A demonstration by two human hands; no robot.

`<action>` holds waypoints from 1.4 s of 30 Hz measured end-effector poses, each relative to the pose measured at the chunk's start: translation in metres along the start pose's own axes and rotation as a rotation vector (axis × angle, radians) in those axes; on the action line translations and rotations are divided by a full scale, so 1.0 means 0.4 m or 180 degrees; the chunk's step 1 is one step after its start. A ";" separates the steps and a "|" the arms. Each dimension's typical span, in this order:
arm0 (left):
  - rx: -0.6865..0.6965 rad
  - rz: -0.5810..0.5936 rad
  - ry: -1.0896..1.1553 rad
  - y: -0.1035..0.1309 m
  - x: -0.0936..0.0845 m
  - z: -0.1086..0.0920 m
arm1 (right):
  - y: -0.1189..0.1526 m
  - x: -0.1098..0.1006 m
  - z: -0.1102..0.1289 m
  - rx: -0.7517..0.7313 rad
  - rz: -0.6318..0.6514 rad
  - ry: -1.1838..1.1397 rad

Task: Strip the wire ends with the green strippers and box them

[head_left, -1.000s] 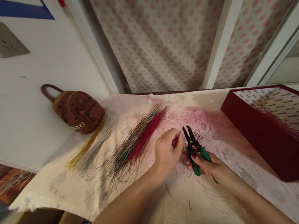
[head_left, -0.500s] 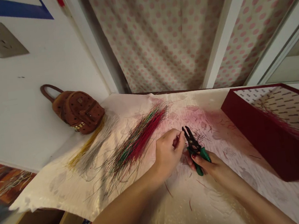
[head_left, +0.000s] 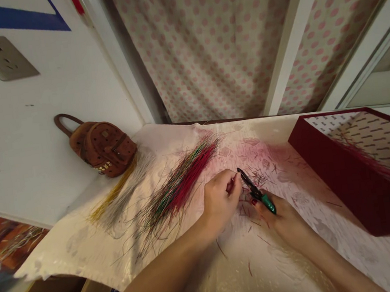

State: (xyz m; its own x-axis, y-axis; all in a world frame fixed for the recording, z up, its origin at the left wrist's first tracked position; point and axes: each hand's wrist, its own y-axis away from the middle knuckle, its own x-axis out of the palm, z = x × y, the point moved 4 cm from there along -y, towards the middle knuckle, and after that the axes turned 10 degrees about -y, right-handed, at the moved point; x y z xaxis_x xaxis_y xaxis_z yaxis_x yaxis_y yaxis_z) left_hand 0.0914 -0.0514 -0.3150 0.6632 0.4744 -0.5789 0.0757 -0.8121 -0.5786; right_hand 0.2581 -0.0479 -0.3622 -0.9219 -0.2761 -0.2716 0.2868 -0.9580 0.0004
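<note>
My left hand (head_left: 220,197) is closed in a pinch near the middle of the table; whatever lies between its fingertips is too small to make out. Just right of it, my right hand (head_left: 274,209) grips green-handled pliers (head_left: 266,202), whose dark jaws reach up beside the left fingertips. Left of my hands lies a bundle of thin red, green and dark wires (head_left: 185,180). Short red wire clippings (head_left: 261,176) are scattered behind and around the pliers.
A brown backpack-shaped bag (head_left: 104,147) leans on the wall at the left, with gold wires (head_left: 115,189) and silver wires (head_left: 129,187) beside it. A dark red box (head_left: 341,180) holding red wires stands at the right on the covered table (head_left: 71,241).
The pliers have turned in my right hand, so they show narrower, with only one green handle visible. My left hand has barely moved.
</note>
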 end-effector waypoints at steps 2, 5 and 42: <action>-0.0014 0.0046 -0.0008 0.000 0.002 0.002 | -0.001 -0.004 -0.008 0.0041 -0.0066 0.0302; -0.0054 0.0163 0.0007 -0.003 0.004 0.005 | -0.004 -0.010 -0.014 0.0068 -0.0050 0.0623; -0.1490 0.0401 0.2440 0.000 0.033 0.019 | -0.010 -0.041 0.012 0.0155 0.0168 0.0634</action>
State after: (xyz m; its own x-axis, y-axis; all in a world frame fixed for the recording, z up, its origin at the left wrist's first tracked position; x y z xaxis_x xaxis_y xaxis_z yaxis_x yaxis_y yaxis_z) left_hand 0.0943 -0.0426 -0.3269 0.9882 0.1522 0.0159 0.1529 -0.9772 -0.1472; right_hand 0.2708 -0.0397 -0.3532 -0.8349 -0.3100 -0.4548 0.3160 -0.9465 0.0649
